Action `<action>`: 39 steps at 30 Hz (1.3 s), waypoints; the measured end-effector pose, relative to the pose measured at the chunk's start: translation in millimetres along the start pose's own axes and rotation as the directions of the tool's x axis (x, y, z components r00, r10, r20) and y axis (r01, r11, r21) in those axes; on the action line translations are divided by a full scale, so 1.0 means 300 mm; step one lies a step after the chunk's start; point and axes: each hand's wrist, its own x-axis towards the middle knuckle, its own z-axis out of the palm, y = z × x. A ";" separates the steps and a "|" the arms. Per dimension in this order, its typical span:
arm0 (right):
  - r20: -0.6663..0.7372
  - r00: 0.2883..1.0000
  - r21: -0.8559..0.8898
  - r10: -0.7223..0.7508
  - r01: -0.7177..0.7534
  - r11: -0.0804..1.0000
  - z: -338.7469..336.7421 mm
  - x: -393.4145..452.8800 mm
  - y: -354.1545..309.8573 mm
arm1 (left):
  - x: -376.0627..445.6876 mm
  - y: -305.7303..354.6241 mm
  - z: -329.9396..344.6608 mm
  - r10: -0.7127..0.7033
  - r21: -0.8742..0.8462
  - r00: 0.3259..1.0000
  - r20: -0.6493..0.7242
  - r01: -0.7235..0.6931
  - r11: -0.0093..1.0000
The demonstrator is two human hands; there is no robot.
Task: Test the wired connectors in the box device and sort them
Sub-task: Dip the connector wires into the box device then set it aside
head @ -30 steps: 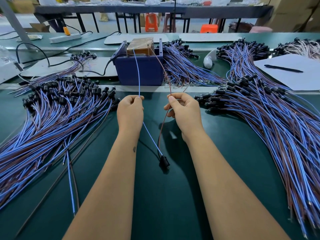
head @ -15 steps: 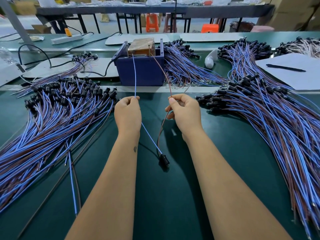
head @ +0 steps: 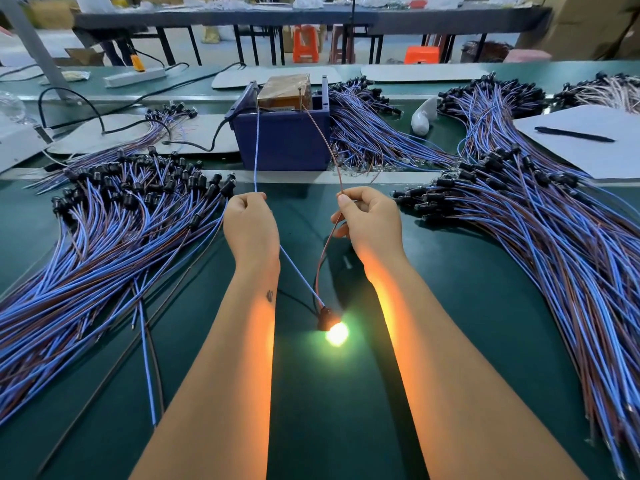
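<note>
One black connector [head: 325,315] glows bright, blue and brown leads taut.

1. A dark green work surface [head: 450,306] fills the foreground, with a pale strip [head: 398,175] running across it.
2. Beyond it, a long dark table [head: 433,19] on black legs spans the back, its top heaped with pale clutter.
3. Orange plastic stools [head: 304,43] stand on the light floor [head: 221,53] under that table.
4. Brown cardboard boxes [head: 588,26] are stacked at the far right.
5. A grey slanted post [head: 33,46] rises at the left.
</note>
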 end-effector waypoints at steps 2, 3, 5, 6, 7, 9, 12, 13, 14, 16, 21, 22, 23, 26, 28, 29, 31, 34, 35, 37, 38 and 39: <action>0.000 1.000 -0.005 -0.004 0.004 1.000 0.001 0.000 0.002 | 0.000 0.000 0.000 0.003 0.009 1.000 -0.006 -0.003 1.000; -0.001 1.000 -0.007 -0.005 0.005 1.000 0.001 0.000 0.002 | 0.001 0.000 0.000 0.003 0.011 1.000 -0.009 -0.003 1.000; 0.000 1.000 -0.010 -0.010 0.010 1.000 0.002 0.001 0.004 | 0.001 0.000 0.000 -0.001 0.003 1.000 -0.015 0.001 1.000; 0.003 1.000 -0.012 -0.013 0.013 1.000 0.002 0.002 0.004 | 0.001 0.001 -0.001 -0.004 -0.003 1.000 -0.017 0.004 1.000; 0.006 1.000 -0.014 -0.014 0.014 1.000 0.002 0.002 0.005 | 0.001 0.001 -0.001 -0.006 -0.007 1.000 -0.018 0.006 1.000; 0.011 1.000 -0.015 -0.016 0.016 1.000 0.002 0.004 0.006 | 0.001 0.002 -0.001 -0.007 -0.008 1.000 -0.016 0.006 1.000; 0.015 1.000 -0.024 -0.021 0.022 0.999 0.004 0.005 0.007 | 0.001 0.003 0.000 -0.009 -0.004 1.000 -0.018 0.009 1.000; 0.015 1.000 -0.018 -0.021 0.021 1.000 0.005 0.005 0.007 | 0.000 0.003 0.000 -0.010 -0.004 1.000 -0.017 0.010 1.000; 0.014 1.000 -0.011 -0.020 0.020 1.000 0.006 0.004 0.007 | -0.001 0.003 0.000 -0.011 -0.004 1.000 -0.017 0.011 1.000; 0.015 1.000 -0.006 -0.021 0.021 1.000 0.007 0.004 0.008 | -0.001 0.003 0.000 -0.010 -0.001 1.000 -0.016 0.010 1.000; 0.023 0.999 -0.014 -0.028 0.028 0.999 0.009 0.006 0.008 | -0.002 0.005 0.002 -0.004 -0.006 1.000 -0.018 0.004 1.000; 0.024 0.999 -0.016 -0.029 0.030 0.999 0.009 0.005 0.008 | -0.001 0.005 0.003 -0.006 -0.004 1.000 -0.019 0.006 1.000; 0.024 0.999 -0.015 -0.030 0.030 0.999 0.009 0.004 0.008 | 0.000 0.005 0.003 -0.010 -0.004 1.000 -0.020 0.010 1.000; 0.022 0.999 -0.019 -0.028 0.028 0.999 0.006 0.004 0.008 | 0.004 0.004 0.003 -0.023 -0.018 0.999 -0.022 0.023 1.000; 0.023 0.999 -0.025 -0.026 0.027 0.999 0.006 0.005 0.009 | 0.004 0.004 0.003 -0.023 -0.023 1.000 -0.020 0.023 0.999; 0.023 0.999 -0.024 -0.026 0.026 0.999 0.006 0.006 0.009 | 0.003 0.004 0.003 -0.021 -0.028 1.000 -0.018 0.020 0.999; 0.023 0.999 -0.019 -0.022 0.022 1.000 0.007 0.006 0.009 | 0.002 0.004 0.002 -0.018 -0.035 1.000 -0.018 0.017 0.999; 0.025 0.999 -0.025 -0.021 0.021 0.999 0.006 0.004 0.005 | 0.000 0.004 0.001 -0.018 -0.034 1.000 -0.017 0.018 0.999; 0.024 0.999 -0.022 -0.024 0.025 0.999 0.006 0.002 0.003 | -0.001 0.003 0.000 -0.015 -0.036 1.000 -0.015 0.014 0.999; 0.012 0.999 0.012 -0.042 0.042 0.999 0.004 -0.002 -0.004 | -0.001 0.000 -0.002 0.003 -0.031 1.000 0.001 -0.003 1.000; 0.001 0.998 0.031 -0.056 0.056 0.998 0.004 -0.004 -0.008 | 0.001 -0.001 -0.002 0.016 -0.016 1.000 0.022 -0.016 1.000; -0.009 0.997 0.048 -0.071 0.071 0.996 0.004 -0.007 -0.012 | 0.002 -0.001 -0.001 0.028 0.009 0.998 0.058 -0.029 1.000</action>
